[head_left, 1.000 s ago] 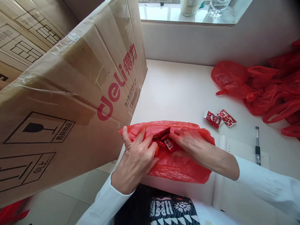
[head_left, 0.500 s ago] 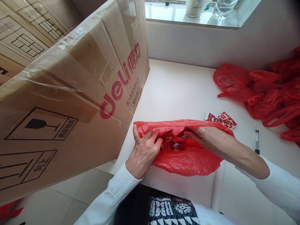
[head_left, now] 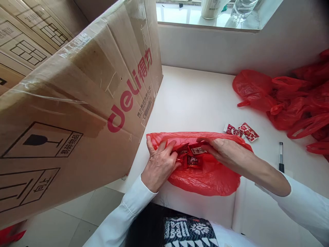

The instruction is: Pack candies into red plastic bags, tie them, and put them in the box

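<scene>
A red plastic bag (head_left: 205, 181) lies on the white table with its mouth spread open. Several small red packets (head_left: 194, 161) show inside it. My left hand (head_left: 161, 161) is closed on the bag's left edge, thumb outside and fingers inside, near the packets. My right hand (head_left: 218, 147) reaches into the bag from the right, its fingers pinching a dark red packet (head_left: 198, 150) with a white label. Two red-and-white patterned packets (head_left: 248, 132) lie on the table just behind the bag.
A large cardboard box (head_left: 84, 120) stands on the left. More red plastic bags (head_left: 288, 99) are heaped at the right, near a pen (head_left: 281, 157) on the white table (head_left: 190, 99). A window sill (head_left: 187, 15) holds containers.
My right hand has shifted slightly left, and the labelled packet at its fingertips now shows more, lying flatter beside the others. My left fingers have moved a little lower.
</scene>
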The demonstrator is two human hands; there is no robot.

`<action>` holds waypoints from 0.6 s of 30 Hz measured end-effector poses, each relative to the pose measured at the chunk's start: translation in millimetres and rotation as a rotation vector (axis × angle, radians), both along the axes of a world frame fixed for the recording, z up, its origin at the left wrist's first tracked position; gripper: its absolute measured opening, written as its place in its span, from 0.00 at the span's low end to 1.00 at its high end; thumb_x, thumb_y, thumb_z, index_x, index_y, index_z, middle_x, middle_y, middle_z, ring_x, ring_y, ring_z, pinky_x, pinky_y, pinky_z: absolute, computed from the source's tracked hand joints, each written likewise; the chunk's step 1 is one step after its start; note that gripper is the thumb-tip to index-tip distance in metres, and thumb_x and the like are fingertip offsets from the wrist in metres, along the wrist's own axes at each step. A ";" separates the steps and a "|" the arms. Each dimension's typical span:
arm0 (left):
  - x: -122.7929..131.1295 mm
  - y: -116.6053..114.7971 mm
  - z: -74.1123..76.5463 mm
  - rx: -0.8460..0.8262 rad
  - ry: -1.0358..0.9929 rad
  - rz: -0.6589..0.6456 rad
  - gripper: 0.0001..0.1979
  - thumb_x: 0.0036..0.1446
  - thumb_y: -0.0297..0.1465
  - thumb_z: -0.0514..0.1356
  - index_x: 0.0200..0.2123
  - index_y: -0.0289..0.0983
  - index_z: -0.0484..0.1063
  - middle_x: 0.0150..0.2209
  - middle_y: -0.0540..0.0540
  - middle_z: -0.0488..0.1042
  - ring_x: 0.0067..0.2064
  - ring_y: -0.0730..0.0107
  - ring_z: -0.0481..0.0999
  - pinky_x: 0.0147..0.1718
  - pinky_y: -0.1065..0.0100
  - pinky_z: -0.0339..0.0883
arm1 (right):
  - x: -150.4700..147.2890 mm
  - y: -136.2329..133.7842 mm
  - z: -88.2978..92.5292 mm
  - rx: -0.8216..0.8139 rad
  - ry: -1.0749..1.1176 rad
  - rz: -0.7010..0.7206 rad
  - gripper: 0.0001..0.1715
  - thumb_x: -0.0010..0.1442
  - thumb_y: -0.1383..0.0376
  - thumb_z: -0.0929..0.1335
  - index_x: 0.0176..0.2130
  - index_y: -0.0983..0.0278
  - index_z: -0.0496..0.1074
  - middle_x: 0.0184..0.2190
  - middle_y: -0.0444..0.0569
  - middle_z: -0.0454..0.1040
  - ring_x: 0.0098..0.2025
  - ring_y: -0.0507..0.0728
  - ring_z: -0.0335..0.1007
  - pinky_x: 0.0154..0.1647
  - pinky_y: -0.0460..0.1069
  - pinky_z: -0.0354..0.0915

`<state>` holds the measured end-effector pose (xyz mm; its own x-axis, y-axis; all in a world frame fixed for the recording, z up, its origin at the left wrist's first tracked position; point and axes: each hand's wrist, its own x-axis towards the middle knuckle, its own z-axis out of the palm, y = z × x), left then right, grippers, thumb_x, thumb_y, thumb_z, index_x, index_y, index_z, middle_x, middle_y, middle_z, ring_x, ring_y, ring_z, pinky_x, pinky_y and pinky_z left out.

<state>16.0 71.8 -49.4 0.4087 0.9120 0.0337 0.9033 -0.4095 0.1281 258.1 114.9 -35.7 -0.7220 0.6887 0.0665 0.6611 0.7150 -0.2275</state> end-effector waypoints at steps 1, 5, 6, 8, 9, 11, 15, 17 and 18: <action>-0.2 0.9 -0.5 0.002 -0.002 0.003 0.08 0.57 0.34 0.63 0.30 0.34 0.75 0.53 0.39 0.73 0.52 0.44 0.71 0.54 0.19 0.38 | 1.4 -1.2 -0.6 0.021 -0.039 0.017 0.27 0.62 0.74 0.53 0.50 0.58 0.71 0.47 0.50 0.74 0.50 0.59 0.71 0.52 0.52 0.69; -1.9 3.6 -1.5 0.003 -0.003 0.007 0.10 0.58 0.35 0.62 0.29 0.33 0.74 0.54 0.39 0.72 0.51 0.44 0.72 0.54 0.21 0.43 | 13.3 -12.5 -2.3 0.138 -0.077 0.099 0.33 0.59 0.79 0.53 0.55 0.58 0.69 0.53 0.48 0.72 0.57 0.59 0.68 0.56 0.51 0.68; -2.1 4.1 -1.8 0.003 -0.004 0.006 0.10 0.58 0.35 0.62 0.30 0.33 0.75 0.54 0.40 0.72 0.51 0.44 0.72 0.55 0.23 0.47 | 17.3 -16.2 -1.4 0.177 -0.096 0.131 0.35 0.58 0.80 0.52 0.56 0.60 0.68 0.55 0.48 0.70 0.58 0.59 0.66 0.56 0.51 0.68; -1.5 5.0 -2.9 0.004 -0.005 0.001 0.11 0.59 0.36 0.61 0.30 0.34 0.75 0.54 0.41 0.72 0.51 0.46 0.72 0.55 0.29 0.55 | 24.9 -22.6 3.1 0.202 -0.144 0.192 0.36 0.57 0.82 0.51 0.59 0.65 0.65 0.59 0.50 0.66 0.60 0.60 0.63 0.57 0.53 0.67; -0.7 5.6 -3.7 0.005 -0.004 -0.003 0.12 0.59 0.37 0.60 0.30 0.34 0.75 0.54 0.41 0.72 0.51 0.46 0.72 0.54 0.32 0.58 | 27.6 -24.7 6.9 0.189 -0.172 0.221 0.37 0.57 0.82 0.50 0.59 0.67 0.64 0.61 0.51 0.64 0.61 0.61 0.62 0.57 0.53 0.67; 1.5 7.2 -4.8 0.016 0.004 -0.004 0.13 0.60 0.37 0.59 0.29 0.34 0.75 0.54 0.41 0.72 0.52 0.45 0.72 0.53 0.31 0.58 | 29.1 -25.7 17.6 0.160 -0.209 0.274 0.35 0.59 0.81 0.49 0.58 0.69 0.65 0.59 0.53 0.66 0.59 0.61 0.65 0.55 0.55 0.69; 2.0 8.0 0.7 0.068 0.029 -0.013 0.13 0.58 0.39 0.60 0.32 0.34 0.75 0.51 0.38 0.74 0.53 0.39 0.71 0.52 0.21 0.47 | 15.5 -21.3 44.9 0.104 -0.180 0.329 0.27 0.68 0.69 0.50 0.44 0.64 0.74 0.39 0.51 0.79 0.36 0.59 0.77 0.33 0.53 0.74; -3.1 3.7 9.9 0.096 0.036 -0.040 0.13 0.57 0.38 0.62 0.38 0.33 0.75 0.50 0.35 0.74 0.55 0.38 0.69 0.52 0.25 0.54 | 6.0 -20.8 55.5 0.092 -0.164 0.288 0.29 0.70 0.62 0.51 0.36 0.65 0.75 0.31 0.53 0.78 0.29 0.59 0.75 0.25 0.52 0.69; -7.1 -0.1 15.8 0.118 0.037 -0.066 0.13 0.57 0.36 0.62 0.41 0.32 0.74 0.50 0.34 0.74 0.55 0.37 0.69 0.52 0.29 0.58 | 2.3 -21.5 58.9 0.104 -0.157 0.247 0.30 0.70 0.60 0.51 0.32 0.65 0.74 0.28 0.54 0.77 0.28 0.59 0.74 0.24 0.53 0.67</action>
<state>8.8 71.8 -33.6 0.4706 0.8737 0.1232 0.8771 -0.4784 0.0424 260.4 93.4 23.2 -0.8737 0.4865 0.0018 0.4857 0.8725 -0.0537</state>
